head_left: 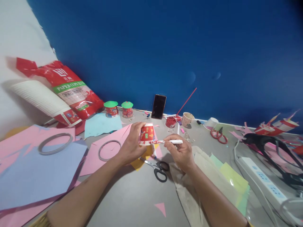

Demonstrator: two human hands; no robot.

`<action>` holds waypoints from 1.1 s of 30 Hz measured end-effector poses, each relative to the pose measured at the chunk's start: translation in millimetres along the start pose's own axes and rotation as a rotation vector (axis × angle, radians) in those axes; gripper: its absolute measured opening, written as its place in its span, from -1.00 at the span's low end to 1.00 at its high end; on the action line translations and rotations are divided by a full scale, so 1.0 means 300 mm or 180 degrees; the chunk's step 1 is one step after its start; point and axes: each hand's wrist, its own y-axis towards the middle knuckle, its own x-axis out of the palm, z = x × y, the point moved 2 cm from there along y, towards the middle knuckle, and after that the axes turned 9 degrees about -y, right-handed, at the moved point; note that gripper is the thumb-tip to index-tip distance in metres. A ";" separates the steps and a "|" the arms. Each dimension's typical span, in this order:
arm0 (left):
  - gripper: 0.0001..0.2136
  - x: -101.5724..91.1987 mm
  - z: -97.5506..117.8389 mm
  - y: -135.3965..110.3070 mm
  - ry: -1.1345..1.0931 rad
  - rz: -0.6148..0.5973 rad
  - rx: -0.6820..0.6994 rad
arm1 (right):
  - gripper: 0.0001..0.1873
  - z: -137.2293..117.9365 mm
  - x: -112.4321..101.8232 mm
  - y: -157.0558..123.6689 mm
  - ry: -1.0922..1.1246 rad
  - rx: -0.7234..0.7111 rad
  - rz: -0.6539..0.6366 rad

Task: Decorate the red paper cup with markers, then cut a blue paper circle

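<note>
My left hand is closed around the side of a small red patterned paper cup, held upside down above the table. In my right hand, pinched between thumb and fingers, is a white marker pen. Red marks cover the pen's front part, which lies across the cup's lower edge; whether it touches cannot be made out. Below the hands, black-handled scissors lie by a yellow paper piece. Pink paper with a grey tape ring sits beside my left forearm.
Two red cups with green paper tops stand at the back, left of a propped phone. A red paint pot holds a red stick. Red-handled scissors, a power strip, a cloth and a cup bag surround the workspace.
</note>
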 end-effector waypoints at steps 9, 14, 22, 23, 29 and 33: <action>-0.17 -0.001 0.006 0.002 0.0005 -0.0015 0.0037 | -0.83 -0.007 -0.007 0.004 -0.0071 0.0098 -0.0136; -0.19 -0.001 0.012 0.004 0.0007 -0.0013 0.0067 | -0.84 -0.012 -0.009 0.008 -0.0033 0.0026 -0.0089; -0.18 -0.001 0.019 0.006 0.0025 -0.0042 0.0115 | -0.82 -0.008 -0.011 0.007 -0.0095 0.0037 -0.0197; -0.18 -0.001 0.018 0.006 0.0028 -0.0038 0.0114 | -0.82 -0.008 -0.011 0.007 -0.0098 0.0047 -0.0181; -0.17 0.000 0.014 0.005 0.0022 -0.0037 0.0103 | -0.81 -0.006 -0.007 0.002 -0.0101 0.0027 -0.0175; -0.19 0.002 0.018 0.005 0.0000 -0.0031 0.0078 | -0.82 0.010 -0.009 -0.004 -0.0102 0.0081 -0.0002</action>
